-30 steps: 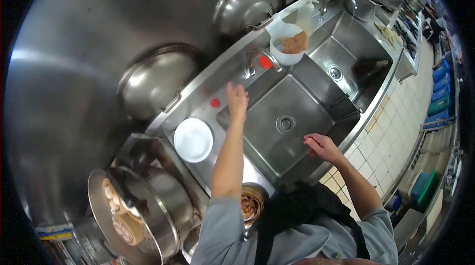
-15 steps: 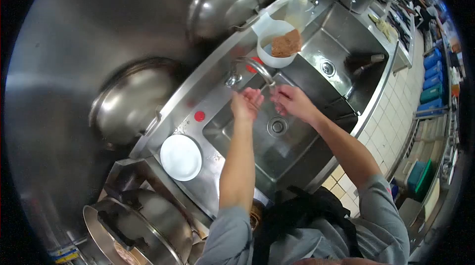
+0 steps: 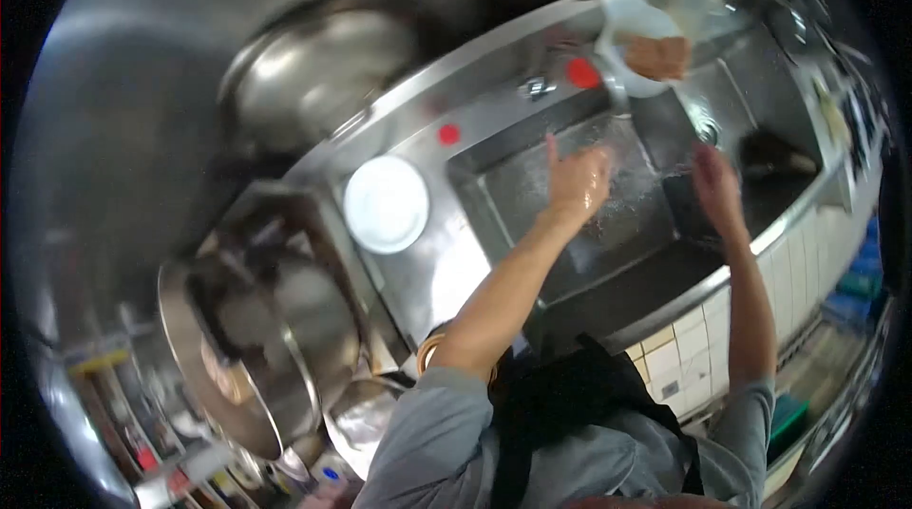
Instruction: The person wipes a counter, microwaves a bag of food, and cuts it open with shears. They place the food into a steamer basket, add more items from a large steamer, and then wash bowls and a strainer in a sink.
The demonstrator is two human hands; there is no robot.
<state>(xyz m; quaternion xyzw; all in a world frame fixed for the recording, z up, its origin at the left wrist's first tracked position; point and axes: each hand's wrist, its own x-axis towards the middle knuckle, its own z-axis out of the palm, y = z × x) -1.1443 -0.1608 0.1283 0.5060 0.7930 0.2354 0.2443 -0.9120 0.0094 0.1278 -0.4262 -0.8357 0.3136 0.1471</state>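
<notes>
My left hand [image 3: 581, 179] is over the near sink basin [image 3: 532, 162], its thumb stretched out and nothing held in it. Water splashes in the basin beside this hand, below the faucet [image 3: 616, 91]. My right hand [image 3: 717, 181], blurred by motion, is over the right side of the sinks, apart from the left one; how its fingers lie cannot be made out. Behind the hands, a brown sponge-like block [image 3: 657, 58] rests on a white bowl [image 3: 632, 20] at the sink's back edge.
A white plate [image 3: 387, 204] lies on the steel counter left of the basin. Large metal lids [image 3: 323, 67] lean against the back wall. A big pot [image 3: 252, 348] stands at the lower left. Two red discs [image 3: 582, 73] are on the sink ledge. The second basin [image 3: 746, 96] is at the right.
My hands have moved apart, the right one away from the faucet toward the right. The camera view has turned and shifted. Water now splashes in the basin.
</notes>
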